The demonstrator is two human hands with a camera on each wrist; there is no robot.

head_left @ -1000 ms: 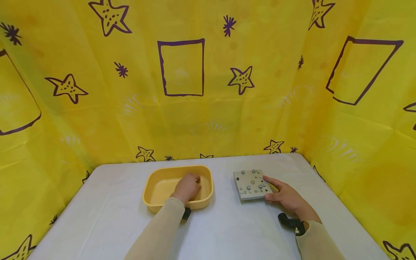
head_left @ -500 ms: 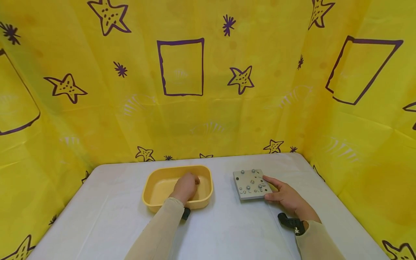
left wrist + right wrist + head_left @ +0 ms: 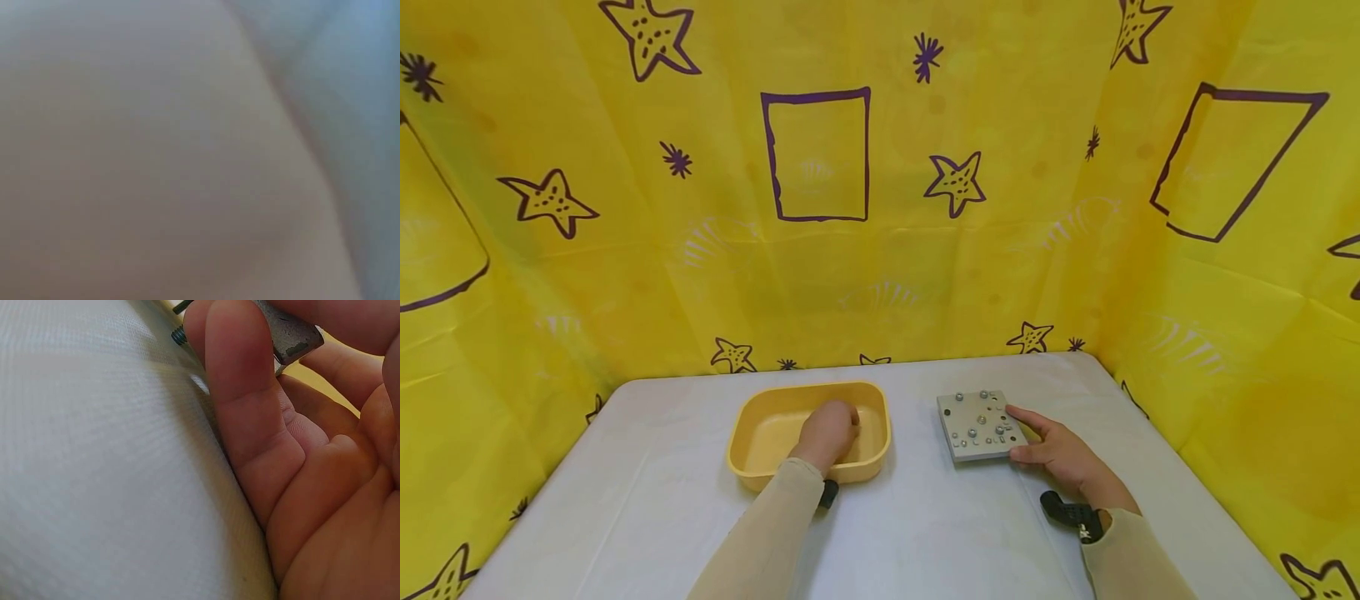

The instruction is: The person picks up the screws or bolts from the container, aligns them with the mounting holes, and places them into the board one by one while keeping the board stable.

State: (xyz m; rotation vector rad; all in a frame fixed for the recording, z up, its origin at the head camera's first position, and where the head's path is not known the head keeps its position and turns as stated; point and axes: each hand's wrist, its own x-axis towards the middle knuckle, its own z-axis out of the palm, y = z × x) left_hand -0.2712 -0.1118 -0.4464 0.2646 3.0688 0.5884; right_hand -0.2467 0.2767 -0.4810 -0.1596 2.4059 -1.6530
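My left hand [image 3: 829, 433] reaches down into a yellow plastic tray [image 3: 735, 454], its back toward the head camera. Its fingertips are hidden, so whether it holds anything does not show; the left wrist view is a blur of skin [image 3: 156, 156]. To the right, a square grey metal plate [image 3: 967, 409] has several screws and holes on its top face. My right hand [image 3: 1067, 454] grips the plate by its right edge, thumb nearer me. From the right wrist, curled fingers [image 3: 240, 362] show at the metal plate [image 3: 294, 339], and a threaded screw end [image 3: 179, 335] sticks out beneath.
A white cloth [image 3: 917, 533] covers the table. Yellow patterned curtains [image 3: 895, 275] close off the back and both sides. The tray and the plate stand apart, with a strip of cloth between them. Black wrist cameras [image 3: 1070, 510] are strapped to the wrists.
My left hand shifts slightly within the tray, with its fingers lower and less visible than a second ago. The right hand and the metal plate stay in place.
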